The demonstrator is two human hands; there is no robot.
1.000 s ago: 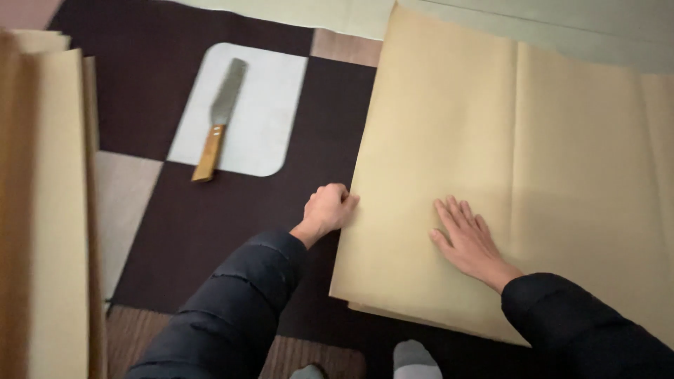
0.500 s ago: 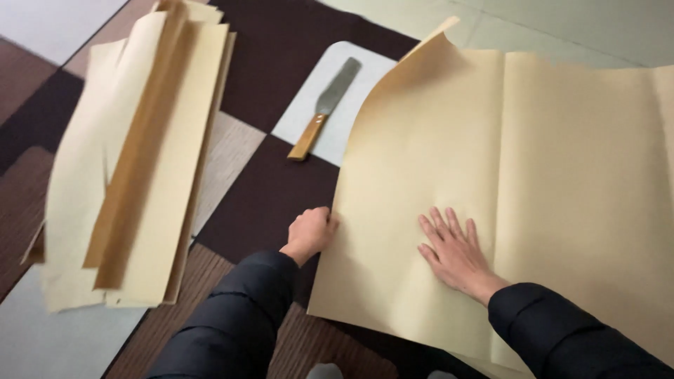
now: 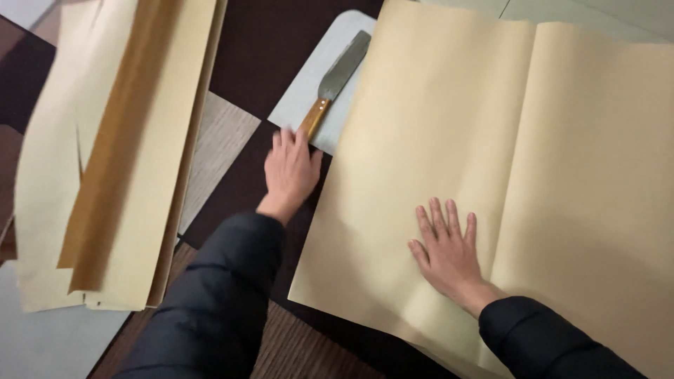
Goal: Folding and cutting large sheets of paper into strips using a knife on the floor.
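Left hand [image 3: 291, 168]: mine, fingers together and extended flat, palm down on the dark floor [image 3: 270, 49] panel. Fingertips reach the butt of the knife's wooden handle; whether they touch it I cannot tell. Nothing gripped.

Right hand [image 3: 447, 247]: mine, fingers spread, pressed flat on the sheet [image 3: 449, 126]. Holds nothing, only bears down on the paper.

Knife [image 3: 337, 78]: broad flat metal blade, wooden handle with a brass-coloured collar. Lies diagonally on the mat [image 3: 305, 95], blade toward the far edge of the floor, handle toward me, just beside the sheet's left edge.

Mat: pale, rounded corners, on the dark floor; its right part goes under the sheet.

Sheet: large, tan, with one crease running away from me to the right of my right hand. Lies on the floor, near left corner close to my left sleeve.

Stack [image 3: 119, 154]: folded tan sheets, long and narrow, on the left of the floor, well apart from the knife. One darker fold shows along its middle.

Floor: panels of dark brown, pale grey and wood grain.
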